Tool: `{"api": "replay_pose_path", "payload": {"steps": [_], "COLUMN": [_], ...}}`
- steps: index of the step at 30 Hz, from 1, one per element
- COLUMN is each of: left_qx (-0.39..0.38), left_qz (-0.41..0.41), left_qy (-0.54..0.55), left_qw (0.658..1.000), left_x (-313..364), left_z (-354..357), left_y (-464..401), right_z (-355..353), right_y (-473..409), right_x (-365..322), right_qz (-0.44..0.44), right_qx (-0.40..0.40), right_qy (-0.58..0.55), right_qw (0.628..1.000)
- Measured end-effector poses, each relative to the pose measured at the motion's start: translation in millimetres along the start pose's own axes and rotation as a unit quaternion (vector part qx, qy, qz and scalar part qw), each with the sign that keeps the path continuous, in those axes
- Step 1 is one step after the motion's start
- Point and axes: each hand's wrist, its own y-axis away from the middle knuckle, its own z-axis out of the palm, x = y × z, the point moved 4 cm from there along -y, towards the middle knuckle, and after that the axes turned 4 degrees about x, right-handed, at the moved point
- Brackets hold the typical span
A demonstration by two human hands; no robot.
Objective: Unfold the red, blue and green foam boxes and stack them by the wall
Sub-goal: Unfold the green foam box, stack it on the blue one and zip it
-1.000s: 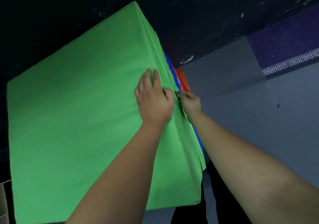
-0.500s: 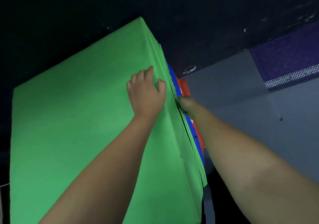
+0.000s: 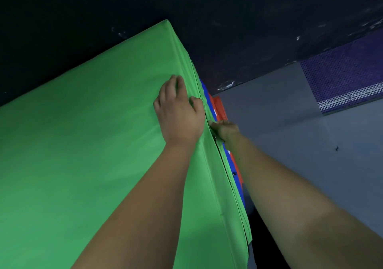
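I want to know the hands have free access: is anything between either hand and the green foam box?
Nothing visible. The left hand presses directly on the green foam box, and the right hand is at its zipper edge, fingers hidden. The blue and red boxes lie beyond.

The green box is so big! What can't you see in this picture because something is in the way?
Head view:
- Blue box and red box: slivers only, behind the green box.
- Right hand: fingertips hidden at the zipper seam.
- Green box: bottom, left cut off.
- Left hand: fingertips curled under.
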Motion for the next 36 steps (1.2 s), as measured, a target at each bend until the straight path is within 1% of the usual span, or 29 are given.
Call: {"api": "replay_pose_path", "payload": {"steps": [2, 3, 4, 6, 8, 9, 10, 11, 13, 15, 17, 19, 23, 27, 29, 32, 34, 36], "left_qx": [-0.007, -0.006, -0.004, -0.006, -0.009, -0.006, -0.006, -0.008, -0.012, -0.015, -0.009, -0.007, -0.001, -0.007, -0.006, -0.007, -0.011, -0.007], "left_qz": [-0.002, -0.004, -0.006, -0.006, -0.003, -0.004, -0.005, -0.007, -0.009, -0.006, -0.006, 0.000, 0.002, 0.002, 0.005, 0.003, 0.006, 0.009], "left_qy": [-0.004, -0.004, -0.001, 0.000, -0.005, -0.005, -0.003, -0.002, -0.007, -0.005, -0.006, -0.006, -0.009, -0.004, -0.008, -0.013, -0.016, -0.016], "left_qw": [1.000, 1.000, 1.000, 1.000, 1.000, 1.000, 1.000, 1.000, 1.000, 1.000, 1.000, 1.000, 1.000, 1.000, 1.000, 1.000, 1.000, 1.000], "left_x": [-1, 0, 0, 2, 3, 4, 4, 5, 4, 6, 5, 4, 2, 4, 3, 4, 4, 6], "left_z": [1, 1, 0, 0, 2, 2, 3, 3, 3, 3, 2, 5, 8, 6, 7, 9, 8, 7], "left_y": [2, 1, 0, 0, 0, -1, -2, -2, -1, -1, 0, -1, -2, 0, -1, -2, 0, 1], "right_z": [-6, -4, 4, 29, 51, 61, 67, 63, 48, 43, 48, 57, 44, 47, 58, 61, 55, 56], "right_y": [-1, 1, 5, -2, -77, -99, -96, -69, -7, 11, 10, -1, -5, -16, -18, -35, -47, -52], "right_x": [-12, -23, -32, -34, 7, 20, 23, 10, -39, -67, -86, -93, -101, -125, -138, -146, -150, -163], "right_qz": [-0.057, -0.086, -0.103, -0.076, -0.072, -0.077, -0.071, -0.071, -0.082, -0.087, -0.093, -0.077, -0.058, -0.095, -0.109, -0.134, -0.121, -0.128], "right_qx": [0.020, 0.014, -0.011, -0.114, -0.161, -0.169, -0.190, -0.190, -0.162, -0.142, -0.131, -0.141, -0.142, -0.123, -0.122, -0.093, -0.086, -0.084], "right_qy": [0.028, 0.039, 0.029, 0.010, 0.002, 0.002, -0.008, 0.013, 0.046, 0.050, 0.033, -0.004, 0.012, -0.011, 0.001, 0.010, -0.011, -0.026], "right_qw": [0.998, 0.995, 0.994, 0.991, 0.984, 0.983, 0.979, 0.979, 0.982, 0.985, 0.987, 0.987, 0.988, 0.988, 0.987, 0.987, 0.989, 0.988]}}
